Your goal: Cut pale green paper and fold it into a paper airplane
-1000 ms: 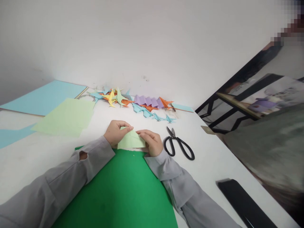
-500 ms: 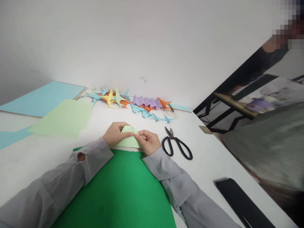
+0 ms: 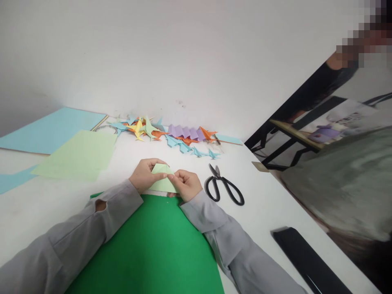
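Observation:
A small folded piece of pale green paper [image 3: 162,186] is held between both hands, just beyond the far edge of a green sheet [image 3: 150,245]. My left hand [image 3: 145,175] grips its left side, thumb laid across the front and fingers behind. On the right side, my right hand [image 3: 186,183] pinches the paper, its thumb and index finger close to the left thumb tip. Part of the paper's back is hidden by the fingers. Black-handled scissors [image 3: 218,178] lie with blades apart to the right of my right hand.
Folded paper figures [image 3: 148,128] in several colours and a pleated purple paper [image 3: 186,132] lie along the wall. Light green sheets [image 3: 79,155] and blue sheets [image 3: 52,126] are at the left. A black flat object [image 3: 306,261] sits front right. Another person's arm [image 3: 335,61] shows beyond.
The whole view has shifted slightly, so things sit a little further left. Both hands keep hold of the pale green paper, and my right fingers have moved slightly along it.

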Demonstrator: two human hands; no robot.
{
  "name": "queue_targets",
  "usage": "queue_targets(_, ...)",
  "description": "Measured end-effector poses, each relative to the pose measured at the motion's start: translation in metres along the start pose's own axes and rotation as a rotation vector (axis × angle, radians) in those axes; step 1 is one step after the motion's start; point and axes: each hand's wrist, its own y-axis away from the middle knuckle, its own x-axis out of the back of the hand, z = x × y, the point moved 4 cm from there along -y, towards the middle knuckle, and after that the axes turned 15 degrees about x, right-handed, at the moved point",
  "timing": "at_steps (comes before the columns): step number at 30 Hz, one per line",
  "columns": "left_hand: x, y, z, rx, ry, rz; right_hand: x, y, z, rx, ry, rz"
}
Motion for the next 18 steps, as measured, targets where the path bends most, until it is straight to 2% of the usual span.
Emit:
queue_targets(7, 0.000, 0.002, 0.001, 0.048, -0.001, 0.024, 0.000, 0.000, 0.004, -0.027, -0.057, -0.035)
queue_targets(13, 0.002, 0.001, 0.001, 0.067, 0.042, 0.064, -0.003, -0.005, 0.013, -0.042, -0.088, -0.122)
queue_targets(18, 0.002, 0.003, 0.001, 0.063, 0.020, 0.079, -0.003, -0.006, 0.009, -0.027, -0.070, -0.105)
